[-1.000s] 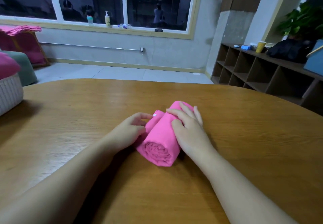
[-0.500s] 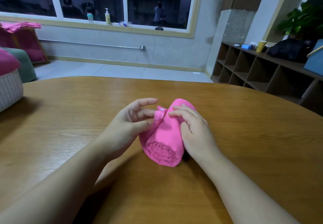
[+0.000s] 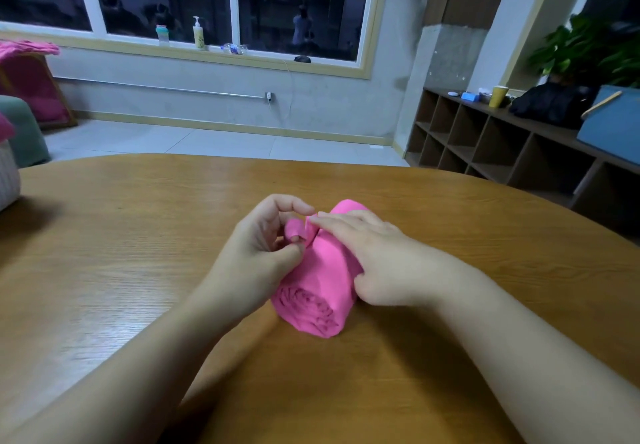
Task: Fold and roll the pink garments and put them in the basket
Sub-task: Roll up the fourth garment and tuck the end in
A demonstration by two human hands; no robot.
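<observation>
A pink garment (image 3: 322,281) lies rolled into a thick cylinder in the middle of the wooden table (image 3: 138,253), its spiral end facing me. My left hand (image 3: 256,253) is at the roll's left side, its thumb and fingers pinching a loose pink flap near the top. My right hand (image 3: 374,253) lies over the roll's right side, fingers stretched flat across the cloth and pressing it down. A white woven basket (image 3: 7,177) with pink cloth in it shows only partly at the table's far left edge.
Beyond the table's far edge is tiled floor. More pink cloth (image 3: 27,73) hangs over a stand at the back left beside a green seat (image 3: 24,135). A cubby shelf (image 3: 502,146) with a blue box (image 3: 609,125) stands at the right.
My left hand has curled in from an open reach and now pinches the loose flap. My right hand has flattened over the roll. The view has shifted slightly right, hiding more of the basket.
</observation>
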